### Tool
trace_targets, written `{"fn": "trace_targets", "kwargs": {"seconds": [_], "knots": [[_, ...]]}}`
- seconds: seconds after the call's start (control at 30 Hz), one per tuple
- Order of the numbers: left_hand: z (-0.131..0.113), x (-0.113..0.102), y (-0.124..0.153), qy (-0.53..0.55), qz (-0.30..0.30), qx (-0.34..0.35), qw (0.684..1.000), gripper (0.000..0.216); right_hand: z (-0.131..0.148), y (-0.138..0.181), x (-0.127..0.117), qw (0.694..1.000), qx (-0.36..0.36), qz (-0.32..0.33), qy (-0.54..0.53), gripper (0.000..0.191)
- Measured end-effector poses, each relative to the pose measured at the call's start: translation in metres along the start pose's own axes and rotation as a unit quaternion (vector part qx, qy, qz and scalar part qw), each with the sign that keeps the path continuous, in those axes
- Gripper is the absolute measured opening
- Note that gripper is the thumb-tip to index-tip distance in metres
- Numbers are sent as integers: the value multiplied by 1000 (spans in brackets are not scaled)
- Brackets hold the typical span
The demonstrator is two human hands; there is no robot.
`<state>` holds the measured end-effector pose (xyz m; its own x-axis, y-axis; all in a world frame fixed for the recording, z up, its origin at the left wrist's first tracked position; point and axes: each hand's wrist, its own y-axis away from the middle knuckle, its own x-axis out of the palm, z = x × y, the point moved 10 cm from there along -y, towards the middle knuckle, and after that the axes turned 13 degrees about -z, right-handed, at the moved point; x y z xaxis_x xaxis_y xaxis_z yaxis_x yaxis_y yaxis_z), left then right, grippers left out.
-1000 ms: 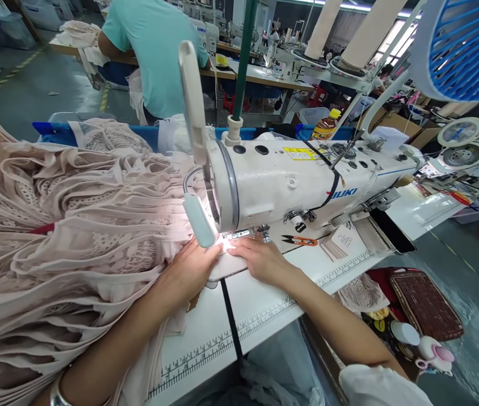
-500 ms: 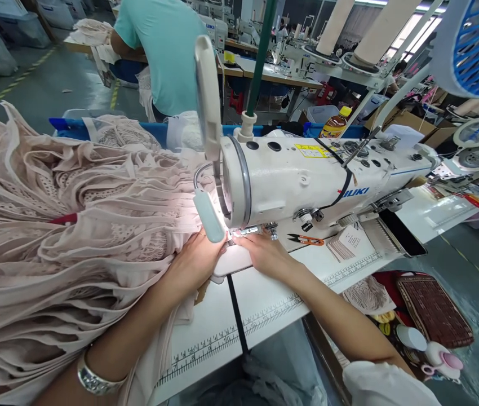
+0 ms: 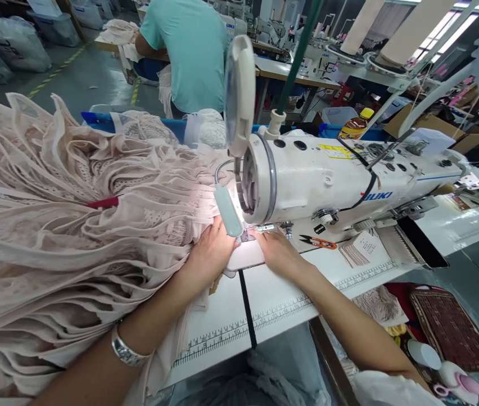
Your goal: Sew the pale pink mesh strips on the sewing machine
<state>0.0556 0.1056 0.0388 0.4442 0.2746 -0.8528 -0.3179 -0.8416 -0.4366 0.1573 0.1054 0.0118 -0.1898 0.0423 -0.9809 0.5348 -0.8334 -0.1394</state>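
Spreading from the left, beige lace-trimmed garments (image 3: 150, 225) lie beside the left hand (image 3: 213, 249); right of the lamp (image 3: 227, 210), the right hand (image 3: 279, 254) rests at the JUKI sewing machine (image 3: 302, 183); cannot tell whether either grips fabric; light, even pressure should serve best.

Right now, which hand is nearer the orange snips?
The right hand: it sits between the orange snips and the left hand, which is farther off, beside the pale fabric pile.
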Motion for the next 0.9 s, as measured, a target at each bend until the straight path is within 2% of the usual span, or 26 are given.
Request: {"fn": "trace_targets", "kwargs": {"seconds": [0.1,0.2,0.37,0.47,0.6,0.8,0.9], "knots": [[-12,-2,2,-86,-3,43,995,14,-9,-2,4,999,32,-1,-1,47],[-26,-1,8,-93,7,109,990,30,-14,-5,6,998,62,-17,-9,42],[-15,-8,3,-35,-38,61,997,32,-11,-7,-1,996,57,-71,0,39],[-10,-7,-3,25,-51,50,997,25,-6,-5,-2,997,38,-65,26,36],[-7,-5,-7,65,-35,47,996,20,0,-2,-2,997,16,-55,49,32],[-7,-1,-6,49,-16,44,998,22,0,4,-3,995,0,-94,35,48],[-8,-1,-6,49,-28,50,997,23,-1,6,1,996,-16,-85,6,57]]}}
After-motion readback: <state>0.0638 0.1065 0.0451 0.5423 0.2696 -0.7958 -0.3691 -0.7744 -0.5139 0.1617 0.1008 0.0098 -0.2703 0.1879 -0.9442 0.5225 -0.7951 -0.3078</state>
